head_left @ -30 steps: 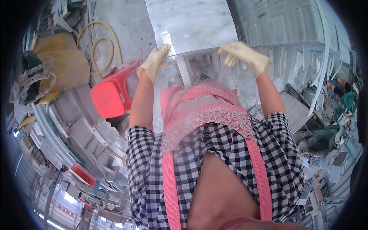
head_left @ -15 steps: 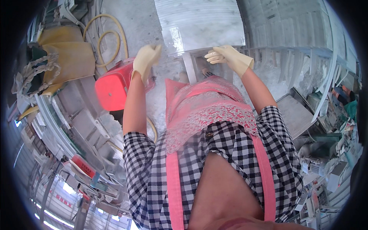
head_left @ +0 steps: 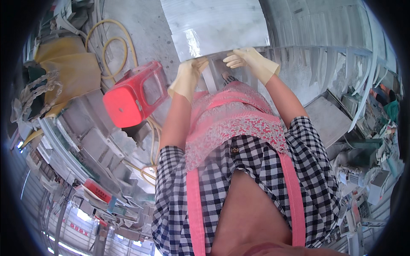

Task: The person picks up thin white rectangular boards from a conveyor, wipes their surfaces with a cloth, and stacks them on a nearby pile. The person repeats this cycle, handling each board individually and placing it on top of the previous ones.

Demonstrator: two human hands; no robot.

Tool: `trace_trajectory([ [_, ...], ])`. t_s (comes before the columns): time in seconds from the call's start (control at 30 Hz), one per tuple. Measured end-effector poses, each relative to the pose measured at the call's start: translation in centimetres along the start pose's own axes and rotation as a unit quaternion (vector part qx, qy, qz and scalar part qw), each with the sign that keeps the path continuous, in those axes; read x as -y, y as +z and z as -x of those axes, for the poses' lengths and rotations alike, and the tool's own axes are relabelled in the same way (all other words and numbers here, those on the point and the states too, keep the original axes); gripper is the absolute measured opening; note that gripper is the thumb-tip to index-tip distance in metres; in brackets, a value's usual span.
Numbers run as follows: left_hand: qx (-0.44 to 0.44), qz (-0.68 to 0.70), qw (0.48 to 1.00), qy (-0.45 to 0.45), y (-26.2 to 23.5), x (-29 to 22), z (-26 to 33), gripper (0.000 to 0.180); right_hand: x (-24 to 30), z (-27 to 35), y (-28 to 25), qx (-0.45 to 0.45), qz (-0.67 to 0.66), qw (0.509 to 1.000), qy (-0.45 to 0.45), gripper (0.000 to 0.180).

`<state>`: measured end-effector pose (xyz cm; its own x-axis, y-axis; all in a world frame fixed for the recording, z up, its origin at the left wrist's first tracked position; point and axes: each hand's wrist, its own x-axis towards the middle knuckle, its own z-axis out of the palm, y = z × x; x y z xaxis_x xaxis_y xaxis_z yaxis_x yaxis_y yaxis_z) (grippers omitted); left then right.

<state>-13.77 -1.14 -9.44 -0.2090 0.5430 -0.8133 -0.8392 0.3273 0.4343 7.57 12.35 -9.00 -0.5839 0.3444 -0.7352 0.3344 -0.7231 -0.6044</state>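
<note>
Both my hands wear cream rubber gloves. My left hand [head_left: 188,77] is at the near edge of a glossy white-grey slab [head_left: 218,27], toward its left corner, with fingers stretched to the right along the edge. Whether those fingertips touch the slab I cannot tell. My right hand [head_left: 253,63] is near the right part of the same edge, thumb apart from the fingers and close to the rim. Its fingers point left, slightly bent, with nothing visible in them. A pink flowered apron [head_left: 239,123] hangs over my checked shirt, below the hands.
A red plastic stool [head_left: 124,106] lies tipped over at left, near a coiled yellow hose [head_left: 112,39]. A yellowish sheet [head_left: 70,64] is farther left. Stacked grey slabs [head_left: 316,25] stand at far right, with a flat grey board [head_left: 322,119] nearer. Clutter lines both sides.
My left hand has moved right, from above the red stool to the slab's near edge. My right hand has shifted only slightly. The slab and stool sit a little differently in view.
</note>
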Motion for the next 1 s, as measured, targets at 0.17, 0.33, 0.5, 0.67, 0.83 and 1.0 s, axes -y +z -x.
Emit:
trace_trajectory([
  [0.17,0.060,-0.106,0.992,-0.019,-1.6,-0.2,0.0,0.044,1.3,2.4,-0.6,0.011,0.168,0.986,-0.002,0.041],
  [0.33,0.078,-0.211,0.973,-0.046,-1.0,-0.5,1.7,0.045,4.0,7.4,-2.4,-0.086,0.272,0.957,-0.044,0.040],
  [0.5,0.173,-0.146,0.972,-0.057,4.1,3.5,5.2,0.048,5.1,8.6,-2.3,-0.267,0.468,0.757,-0.369,0.035],
  [0.67,0.181,-0.017,0.980,-0.081,7.0,5.0,4.0,0.051,5.9,4.3,0.7,-0.259,0.645,0.541,-0.474,0.040],
  [0.83,0.167,0.122,0.976,-0.067,8.0,6.2,3.3,0.056,6.0,3.9,1.9,-0.238,0.671,0.563,-0.420,0.045],
  [1.0,0.136,0.192,0.971,-0.047,8.8,7.3,2.3,0.058,6.2,3.4,1.4,-0.239,0.648,0.572,-0.443,0.044],
])
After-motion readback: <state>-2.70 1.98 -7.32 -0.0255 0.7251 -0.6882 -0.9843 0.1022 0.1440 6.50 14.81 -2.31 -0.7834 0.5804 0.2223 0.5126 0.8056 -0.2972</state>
